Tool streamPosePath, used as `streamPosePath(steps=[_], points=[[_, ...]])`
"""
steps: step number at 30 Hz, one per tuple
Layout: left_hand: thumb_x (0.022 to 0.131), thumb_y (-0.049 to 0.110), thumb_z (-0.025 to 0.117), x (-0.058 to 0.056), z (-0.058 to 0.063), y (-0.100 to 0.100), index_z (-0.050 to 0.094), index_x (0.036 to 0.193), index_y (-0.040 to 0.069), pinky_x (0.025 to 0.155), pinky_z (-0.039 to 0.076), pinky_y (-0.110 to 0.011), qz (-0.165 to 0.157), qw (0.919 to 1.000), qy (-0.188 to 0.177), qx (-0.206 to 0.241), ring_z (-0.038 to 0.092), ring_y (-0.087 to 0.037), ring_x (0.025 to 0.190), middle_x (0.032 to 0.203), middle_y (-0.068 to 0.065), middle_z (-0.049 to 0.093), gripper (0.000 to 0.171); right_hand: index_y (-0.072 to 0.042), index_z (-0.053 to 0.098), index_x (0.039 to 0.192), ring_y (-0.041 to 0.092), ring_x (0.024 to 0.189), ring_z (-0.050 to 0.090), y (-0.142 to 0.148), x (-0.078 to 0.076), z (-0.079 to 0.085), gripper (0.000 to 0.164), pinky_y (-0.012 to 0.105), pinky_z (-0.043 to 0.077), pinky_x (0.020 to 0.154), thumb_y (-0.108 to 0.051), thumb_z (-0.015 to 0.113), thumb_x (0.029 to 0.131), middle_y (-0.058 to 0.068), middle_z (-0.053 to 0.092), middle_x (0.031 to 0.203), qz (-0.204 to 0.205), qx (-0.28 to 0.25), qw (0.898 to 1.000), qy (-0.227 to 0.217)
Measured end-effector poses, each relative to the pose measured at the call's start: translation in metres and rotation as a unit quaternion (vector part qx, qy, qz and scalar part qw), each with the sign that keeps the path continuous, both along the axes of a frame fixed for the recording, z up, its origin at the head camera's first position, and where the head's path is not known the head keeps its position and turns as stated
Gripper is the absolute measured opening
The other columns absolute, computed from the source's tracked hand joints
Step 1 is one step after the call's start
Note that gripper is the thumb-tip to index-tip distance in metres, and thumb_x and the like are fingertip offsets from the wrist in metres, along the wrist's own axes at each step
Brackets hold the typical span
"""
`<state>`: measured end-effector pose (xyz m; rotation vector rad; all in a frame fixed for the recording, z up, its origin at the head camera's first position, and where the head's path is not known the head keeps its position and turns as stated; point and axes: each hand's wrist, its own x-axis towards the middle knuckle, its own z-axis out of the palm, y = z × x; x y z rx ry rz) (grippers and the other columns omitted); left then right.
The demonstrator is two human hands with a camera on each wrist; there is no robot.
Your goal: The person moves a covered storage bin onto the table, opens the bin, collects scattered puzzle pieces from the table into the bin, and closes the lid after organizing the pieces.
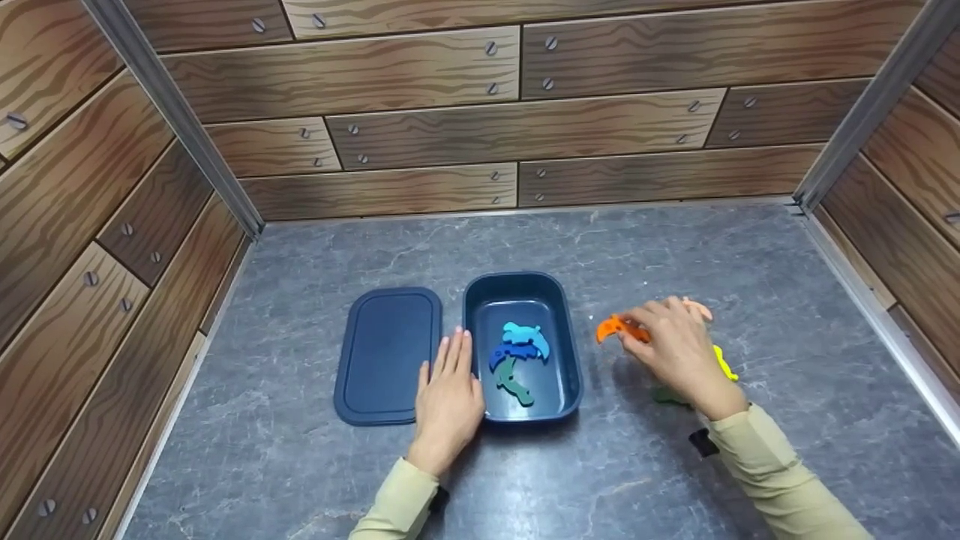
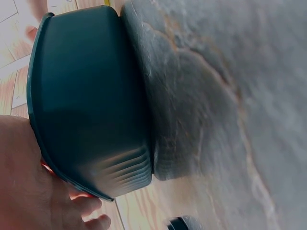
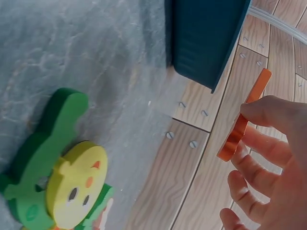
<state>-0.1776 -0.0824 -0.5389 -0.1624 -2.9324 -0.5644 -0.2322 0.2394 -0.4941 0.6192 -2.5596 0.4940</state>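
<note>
My right hand (image 1: 679,352) pinches a flat orange puzzle-like piece (image 1: 611,328) between thumb and fingers, above the table to the right of a dark blue box (image 1: 574,375). In the right wrist view the orange piece (image 3: 235,136) is seen nearly edge-on, clear of the table. My left hand (image 1: 450,405) lies with straight fingers along the box's left rim. Inside the box lie a light blue piece (image 1: 529,337), a dark blue piece (image 1: 510,352) and a dark green piece (image 1: 514,386), partly overlapping.
A dark blue lid (image 1: 390,352) lies flat left of the box. Under and behind my right hand are a yellow piece (image 1: 724,364), a green piece (image 1: 670,396) and a pale orange piece (image 1: 699,307). Wood-patterned walls (image 1: 420,82) border the grey table.
</note>
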Motion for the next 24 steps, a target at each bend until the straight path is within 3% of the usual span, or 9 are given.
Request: streamPosePath(steps=[6,24], points=[[0.1,0.021,0.046,0.0,0.0,0.0,0.029,0.156,0.012,0.115,0.02,-0.055,0.001,1.0,-0.002,0.002,0.021,-0.024,0.147,0.162,-0.001,0.023,0.059,-0.01,0.076,0.098,0.021,0.07,0.041,-0.008,-0.002,0.007,0.019,0.037,0.025,0.065,-0.016,0.079,0.081,0.004,0.067,0.086,0.001,0.0,1.0,-0.012],[0.1,0.021,0.045,0.0,-0.001,-0.001,0.029,0.156,0.012,0.115,0.02,-0.054,0.001,1.0,0.0,0.004,0.02,-0.023,0.147,0.162,0.0,0.022,0.058,-0.013,0.076,0.102,0.022,0.079,0.046,-0.038,-0.005,0.023,0.02,0.036,0.028,0.067,-0.021,0.077,0.084,0.001,0.067,0.088,0.033,0.02,0.999,-0.013]])
